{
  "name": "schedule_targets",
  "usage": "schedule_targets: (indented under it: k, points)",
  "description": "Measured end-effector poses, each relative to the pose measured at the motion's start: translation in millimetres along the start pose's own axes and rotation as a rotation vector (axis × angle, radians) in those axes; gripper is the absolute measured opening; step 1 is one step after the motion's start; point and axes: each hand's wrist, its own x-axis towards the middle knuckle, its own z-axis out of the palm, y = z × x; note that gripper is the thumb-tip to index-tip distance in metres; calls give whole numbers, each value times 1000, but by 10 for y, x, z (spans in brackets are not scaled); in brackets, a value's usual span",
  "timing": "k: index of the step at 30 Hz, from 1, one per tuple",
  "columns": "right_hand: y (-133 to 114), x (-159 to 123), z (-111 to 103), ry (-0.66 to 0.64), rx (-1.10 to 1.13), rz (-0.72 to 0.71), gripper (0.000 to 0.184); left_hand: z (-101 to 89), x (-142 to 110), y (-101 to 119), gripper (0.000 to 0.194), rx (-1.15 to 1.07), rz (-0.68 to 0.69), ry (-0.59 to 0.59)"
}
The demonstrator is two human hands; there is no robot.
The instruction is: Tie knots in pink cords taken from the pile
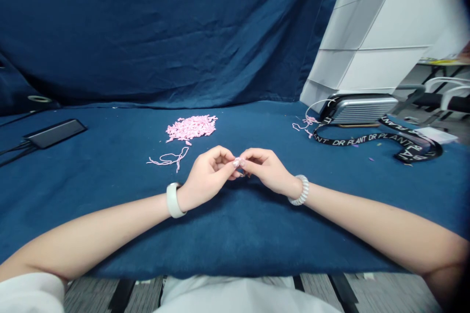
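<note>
Navy cloth (pixel 147 34) hangs behind a table covered in matching dark blue fabric (pixel 110 215), with a white panelled wall (pixel 370 43) rising at 1 o'clock. Both hands meet at the centre, fingers curled and nearly closed. The left hand (pixel 207 176), wearing a white watch band (pixel 172 200), and the right hand (pixel 266 168), wearing a spiral bracelet (pixel 301 190), pinch a small pink bit of cord (pixel 238 162) between their fingertips; its long axis cannot be made out. A heap of pink knotted cord (pixel 191 128) lies at 11 o'clock from the hands, nearer the left hand, and a loose pink string (pixel 169 158) stretches crosswise just beyond that hand. Further pink strands (pixel 304 123) lie at 2 o'clock beside a silver ridged case (pixel 362 109) and a black printed lanyard (pixel 370 139). A black slab-shaped device (pixel 55 132) sits at 10 o'clock.
</note>
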Motion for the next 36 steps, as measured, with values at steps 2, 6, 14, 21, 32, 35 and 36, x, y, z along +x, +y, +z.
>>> schedule_targets:
  k: [2, 6, 14, 21, 32, 35, 36]
  points:
    - [-4, -4, -10, 1, 9, 19, 26, -12, -7, 3, 28, -22, 3, -15]
    - [-13, -10, -13, -12, 23, 22, 27, -10, -19, 3, 29, -46, 1, -7]
    - [-8, -16, 34, -21, -28, -8, 21, 23, 13, -44, 33, 57, 11, -2]
    - [-20, -27, 4, -34, 13, 25, 23, -9, -25, -18, 24, 5, 31, -38]
    - [-12, -28, -15, -18, 48, 54, 25, 2, -19, -43, 18, 26, 82, 5]
    - [-19, -33, -16, -16, 50, 68, 26, -1, -15, -42, 18, 10, 64, 2]
    - [-21, -34, -17, -17, 53, 72, 26, -6, -14, -43, 18, 5, 58, 2]
